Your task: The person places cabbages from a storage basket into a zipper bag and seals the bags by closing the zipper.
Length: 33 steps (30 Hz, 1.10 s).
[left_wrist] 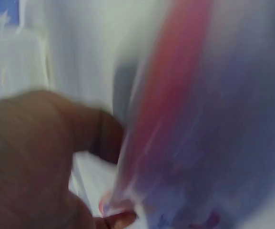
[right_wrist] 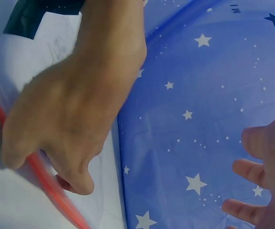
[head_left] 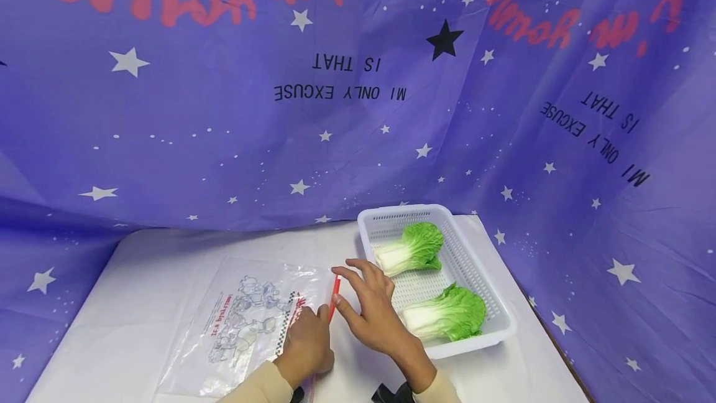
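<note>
Pinching, between the thumb and curled fingers of the left hand [head_left: 306, 341], the red strip [head_left: 334, 300] along one edge of a clear plastic bag printed with cartoon figures [head_left: 246, 316] — spread across the white table [head_left: 140, 303], left of a white perforated plastic basket [head_left: 467, 266] with two green-leaved, white-stalked cabbages [head_left: 450, 316] lying apart inside. Holding nothing with the right hand [head_left: 376, 319] — raised near the strip, with fingers parted and slightly bent. Backed by purple star-printed cloth [head_left: 224, 111].
</note>
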Each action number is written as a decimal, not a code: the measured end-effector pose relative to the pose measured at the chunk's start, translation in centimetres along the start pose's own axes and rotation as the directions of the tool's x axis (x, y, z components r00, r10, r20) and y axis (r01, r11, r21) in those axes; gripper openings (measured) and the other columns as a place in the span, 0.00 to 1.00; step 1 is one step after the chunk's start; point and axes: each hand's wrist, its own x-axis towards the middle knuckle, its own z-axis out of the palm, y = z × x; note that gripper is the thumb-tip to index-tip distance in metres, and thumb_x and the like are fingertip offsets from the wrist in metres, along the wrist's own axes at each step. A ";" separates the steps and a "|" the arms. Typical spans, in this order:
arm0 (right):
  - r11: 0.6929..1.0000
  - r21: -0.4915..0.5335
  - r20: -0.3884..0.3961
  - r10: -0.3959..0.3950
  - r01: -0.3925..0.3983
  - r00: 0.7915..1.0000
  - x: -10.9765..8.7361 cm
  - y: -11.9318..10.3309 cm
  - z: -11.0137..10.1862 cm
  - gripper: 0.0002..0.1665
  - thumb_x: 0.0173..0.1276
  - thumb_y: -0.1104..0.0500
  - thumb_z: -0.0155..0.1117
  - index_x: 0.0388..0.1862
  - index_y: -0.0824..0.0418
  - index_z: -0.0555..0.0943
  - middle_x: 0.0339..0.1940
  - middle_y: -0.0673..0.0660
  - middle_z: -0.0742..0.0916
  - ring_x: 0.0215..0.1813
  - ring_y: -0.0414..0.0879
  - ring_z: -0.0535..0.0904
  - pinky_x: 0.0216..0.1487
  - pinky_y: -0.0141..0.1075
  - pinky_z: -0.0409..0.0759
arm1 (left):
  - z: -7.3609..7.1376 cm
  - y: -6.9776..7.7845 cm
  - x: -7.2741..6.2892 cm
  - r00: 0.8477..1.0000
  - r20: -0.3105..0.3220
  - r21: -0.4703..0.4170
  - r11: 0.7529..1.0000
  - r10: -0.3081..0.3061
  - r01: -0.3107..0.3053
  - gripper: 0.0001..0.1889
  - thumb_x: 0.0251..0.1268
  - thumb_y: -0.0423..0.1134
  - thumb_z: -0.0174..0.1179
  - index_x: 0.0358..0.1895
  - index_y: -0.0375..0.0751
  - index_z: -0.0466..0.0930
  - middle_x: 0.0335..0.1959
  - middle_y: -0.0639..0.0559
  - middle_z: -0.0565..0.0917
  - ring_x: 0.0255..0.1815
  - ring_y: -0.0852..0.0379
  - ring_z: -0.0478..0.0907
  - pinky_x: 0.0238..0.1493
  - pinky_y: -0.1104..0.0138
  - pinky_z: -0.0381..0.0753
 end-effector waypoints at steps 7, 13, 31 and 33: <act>1.000 0.015 -0.005 0.004 -0.004 1.000 -0.8 0.3 0.4 0.25 0.72 0.50 0.59 0.67 0.48 0.74 0.68 0.57 0.71 0.70 0.53 0.61 0.52 0.55 0.56 | 0.9 0.4 -0.5 0.991 -0.131 0.173 0.985 0.039 -0.015 0.43 0.37 0.41 0.75 0.62 0.31 0.68 0.24 0.34 0.73 0.11 0.46 0.73 0.08 0.56 0.75; 0.999 0.031 0.009 0.038 -0.038 0.999 -1.8 0.3 0.7 0.25 0.72 0.47 0.59 0.67 0.45 0.73 0.67 0.55 0.72 0.69 0.51 0.62 0.51 0.52 0.56 | 0.6 -1.3 -0.1 0.933 -0.338 -0.014 0.991 0.122 -0.135 0.23 0.41 0.33 0.71 0.42 0.27 0.75 0.18 0.41 0.77 0.16 0.47 0.78 0.15 0.58 0.77; 0.991 0.065 -0.100 0.127 -0.121 0.987 -4.5 -2.6 4.7 0.20 0.63 0.56 0.69 0.54 0.45 0.80 0.49 0.41 0.80 0.48 0.39 0.69 0.41 0.39 0.57 | -2.9 -5.4 -1.8 0.902 -0.426 -0.562 0.802 -0.069 -0.204 0.11 0.63 0.30 0.62 0.48 0.33 0.79 0.12 0.60 0.71 0.07 0.67 0.62 0.08 0.73 0.62; 0.977 0.118 -0.103 0.188 -0.176 0.977 -4.4 -2.5 5.1 0.18 0.63 0.57 0.69 0.52 0.47 0.80 0.47 0.40 0.81 0.46 0.38 0.70 0.40 0.39 0.58 | -3.3 -5.5 -2.0 0.922 -0.380 -0.664 0.717 -0.078 -0.213 0.04 0.64 0.29 0.62 0.40 0.33 0.83 0.13 0.60 0.76 0.08 0.69 0.65 0.09 0.72 0.65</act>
